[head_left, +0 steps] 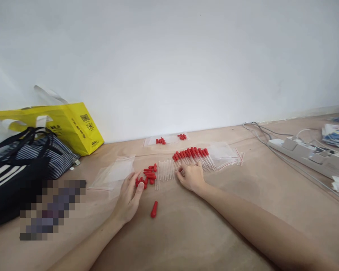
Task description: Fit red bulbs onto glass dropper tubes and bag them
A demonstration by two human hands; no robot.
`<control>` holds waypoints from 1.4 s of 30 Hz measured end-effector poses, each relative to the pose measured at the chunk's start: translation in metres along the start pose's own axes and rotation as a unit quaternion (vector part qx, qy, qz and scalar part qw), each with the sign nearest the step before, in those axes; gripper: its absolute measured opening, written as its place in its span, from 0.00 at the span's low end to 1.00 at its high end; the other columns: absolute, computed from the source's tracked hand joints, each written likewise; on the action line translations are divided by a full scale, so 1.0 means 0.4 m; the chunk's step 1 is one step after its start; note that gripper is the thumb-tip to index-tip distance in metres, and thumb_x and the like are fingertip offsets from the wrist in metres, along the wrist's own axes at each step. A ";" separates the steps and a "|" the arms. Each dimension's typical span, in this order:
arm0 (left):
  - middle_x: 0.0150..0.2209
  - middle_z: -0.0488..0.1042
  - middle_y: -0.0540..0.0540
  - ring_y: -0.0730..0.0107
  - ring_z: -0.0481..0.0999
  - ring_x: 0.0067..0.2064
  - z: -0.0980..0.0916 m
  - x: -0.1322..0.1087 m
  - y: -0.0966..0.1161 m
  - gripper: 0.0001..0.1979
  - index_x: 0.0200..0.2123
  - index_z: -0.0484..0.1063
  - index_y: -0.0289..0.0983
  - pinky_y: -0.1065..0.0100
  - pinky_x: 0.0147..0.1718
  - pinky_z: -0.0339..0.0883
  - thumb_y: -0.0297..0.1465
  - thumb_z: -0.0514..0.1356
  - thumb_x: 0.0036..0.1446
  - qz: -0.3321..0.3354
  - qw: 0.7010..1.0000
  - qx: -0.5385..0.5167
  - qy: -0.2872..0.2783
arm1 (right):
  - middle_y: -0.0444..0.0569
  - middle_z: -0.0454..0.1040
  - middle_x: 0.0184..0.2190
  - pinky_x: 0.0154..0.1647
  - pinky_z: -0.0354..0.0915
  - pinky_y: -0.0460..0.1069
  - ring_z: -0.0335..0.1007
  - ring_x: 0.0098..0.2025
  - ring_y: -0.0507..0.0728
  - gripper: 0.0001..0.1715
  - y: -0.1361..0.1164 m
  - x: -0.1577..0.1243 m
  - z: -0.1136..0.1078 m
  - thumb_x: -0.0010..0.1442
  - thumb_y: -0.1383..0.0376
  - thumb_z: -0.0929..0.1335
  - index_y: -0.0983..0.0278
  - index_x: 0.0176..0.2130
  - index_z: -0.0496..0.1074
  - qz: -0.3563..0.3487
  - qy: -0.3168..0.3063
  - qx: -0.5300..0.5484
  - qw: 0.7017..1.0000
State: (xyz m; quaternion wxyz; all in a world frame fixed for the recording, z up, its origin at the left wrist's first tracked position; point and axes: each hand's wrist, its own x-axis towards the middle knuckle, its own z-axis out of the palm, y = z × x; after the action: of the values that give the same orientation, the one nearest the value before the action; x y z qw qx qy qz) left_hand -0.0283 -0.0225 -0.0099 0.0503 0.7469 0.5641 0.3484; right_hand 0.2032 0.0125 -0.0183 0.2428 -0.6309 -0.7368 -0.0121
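Note:
My left hand (128,197) lies at the left side of a pile of loose red rubber bulbs (149,175), its thumb and fingers apart and partly hiding some of them. One single red bulb (154,209) lies nearer to me. Right of the pile, several clear thin tubes (166,170) lie side by side. My right hand (191,176) has its fingers curled in over the lower ends of a row of droppers with red bulbs (190,153). What its fingertips pinch, if anything, is hidden.
Clear zip bags lie on the table, one at left (115,173) and one at right (223,153). Another bag (152,140) with small red bulbs lies by the wall. A yellow bag (73,128) and striped bag stand left; a power strip (305,158) with cables is at right.

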 end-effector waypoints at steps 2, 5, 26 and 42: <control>0.46 0.63 0.40 0.56 0.62 0.50 -0.017 -0.016 0.009 0.18 0.45 0.62 0.39 0.54 0.48 0.56 0.41 0.44 0.56 0.037 0.999 0.019 0.021 | 0.47 0.74 0.26 0.38 0.42 0.51 0.66 0.33 0.54 0.15 0.000 0.002 0.001 0.55 0.57 0.60 0.61 0.30 0.71 0.009 -0.001 -0.007 1.000; 0.35 0.66 0.44 0.60 0.66 0.38 -0.026 -0.048 0.039 0.13 0.34 0.63 0.40 0.59 0.37 0.62 0.42 0.52 0.51 0.126 0.992 0.018 -0.022 | 0.49 0.74 0.25 0.39 0.43 0.52 0.67 0.32 0.56 0.15 -0.006 0.010 -0.001 0.55 0.57 0.60 0.63 0.30 0.71 0.027 -0.019 -0.024 0.999; 0.30 0.68 0.48 0.68 0.66 0.33 0.079 0.007 0.113 0.08 0.33 0.66 0.39 0.67 0.33 0.61 0.37 0.55 0.53 0.149 0.974 -0.057 -0.159 | 0.53 0.72 0.31 0.37 0.47 0.50 0.64 0.38 0.58 0.10 0.057 -0.056 -0.054 0.58 0.64 0.60 0.66 0.33 0.67 -0.128 -0.053 -0.071 0.988; 0.32 0.72 0.48 0.71 0.71 0.33 0.048 -0.018 0.113 0.06 0.35 0.64 0.38 0.69 0.33 0.66 0.32 0.53 0.54 0.067 0.960 -0.185 -0.198 | 0.46 0.68 0.31 0.37 0.54 0.47 0.61 0.36 0.54 0.13 0.101 -0.076 -0.067 0.50 0.57 0.68 0.64 0.33 0.68 -0.165 -0.057 0.141 0.974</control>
State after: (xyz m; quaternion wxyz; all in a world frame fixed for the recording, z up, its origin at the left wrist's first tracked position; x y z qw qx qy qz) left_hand 0.0183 -0.0390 -0.0064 0.2748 0.8147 0.4168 0.2949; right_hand 0.2527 -0.0161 -0.0177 0.2820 -0.4596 -0.8375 0.0883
